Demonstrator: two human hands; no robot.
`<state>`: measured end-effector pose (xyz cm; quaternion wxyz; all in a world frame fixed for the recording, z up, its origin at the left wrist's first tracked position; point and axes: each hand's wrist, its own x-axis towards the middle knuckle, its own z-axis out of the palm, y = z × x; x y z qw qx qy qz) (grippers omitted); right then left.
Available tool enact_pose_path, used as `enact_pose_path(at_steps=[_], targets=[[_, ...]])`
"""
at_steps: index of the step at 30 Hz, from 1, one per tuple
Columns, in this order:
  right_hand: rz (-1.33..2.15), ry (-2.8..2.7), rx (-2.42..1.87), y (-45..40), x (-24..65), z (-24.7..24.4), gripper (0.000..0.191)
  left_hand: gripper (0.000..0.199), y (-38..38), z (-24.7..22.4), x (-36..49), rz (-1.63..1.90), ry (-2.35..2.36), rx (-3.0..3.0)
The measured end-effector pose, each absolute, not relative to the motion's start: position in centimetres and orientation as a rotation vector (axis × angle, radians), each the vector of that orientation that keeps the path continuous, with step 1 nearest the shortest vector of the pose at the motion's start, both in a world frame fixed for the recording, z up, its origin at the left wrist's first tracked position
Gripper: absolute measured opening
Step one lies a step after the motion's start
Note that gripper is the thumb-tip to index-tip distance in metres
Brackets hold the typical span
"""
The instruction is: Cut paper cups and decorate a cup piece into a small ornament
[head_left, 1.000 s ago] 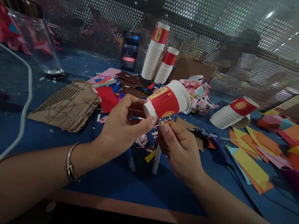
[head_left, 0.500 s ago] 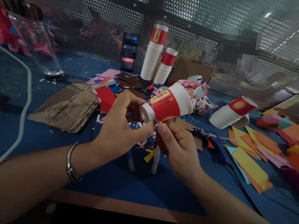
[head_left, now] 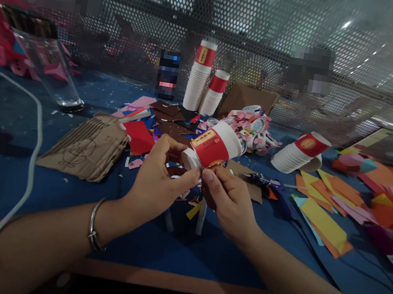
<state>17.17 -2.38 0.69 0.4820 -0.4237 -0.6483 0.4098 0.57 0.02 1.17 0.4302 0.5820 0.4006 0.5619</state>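
Observation:
A red and white paper cup [head_left: 215, 145] is tilted between my hands, its wide rim toward the upper right. My left hand [head_left: 156, 180] is closed around the cup's narrow white end, thumb and fingers on either side. My right hand [head_left: 231, 199] is pinched at the cup's lower side. Whatever lies between its thumb and fingers is too small to make out. Behind the cup lie paper scraps and a pile of cut cup pieces [head_left: 259, 124]. A red paper piece [head_left: 138, 138] rests to the left.
Two cup stacks [head_left: 198, 82] [head_left: 214, 95] stand at the back, beside a phone [head_left: 167, 75]. Flattened cardboard [head_left: 86, 147] and a glass bottle [head_left: 54, 67] are left. A tilted cup stack [head_left: 302, 152], glue gun [head_left: 285, 198] and coloured papers [head_left: 326, 222] lie right.
The whole view has shifted slightly, so the table appears a little lower. The cup has turned slightly in my fingers, and both hands keep their hold.

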Motion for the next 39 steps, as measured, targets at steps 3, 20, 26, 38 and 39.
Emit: enact_pose_path(at_steps=[3, 20, 26, 38, 39], targets=[[1.004, -1.582, -1.048, -2.3, 17.2, 0.7, 0.049, 0.036, 0.1, 1.1, 0.6, 1.386, 1.015, 1.430], [0.999, -1.602, -1.130, -1.9, 17.4, 0.5, 0.050, 0.035, 0.3, 0.9, 0.3, 1.366, 1.069, 1.433], [0.906, -1.645, -1.183, -1.7, 17.5, 1.0, 0.051, 0.041, 0.4, 0.5, 0.2, 1.319, 1.071, 1.399], [0.920, -1.530, -1.152, -1.6, 17.3, 1.7, 0.034, 0.046, 0.7, -0.5, -0.8, 1.413, 0.913, 1.857], [0.920, -1.528, -1.153, -1.7, 17.3, 1.9, 0.032, 0.046, 0.7, -0.5, -0.7, 1.410, 0.891, 1.830]])
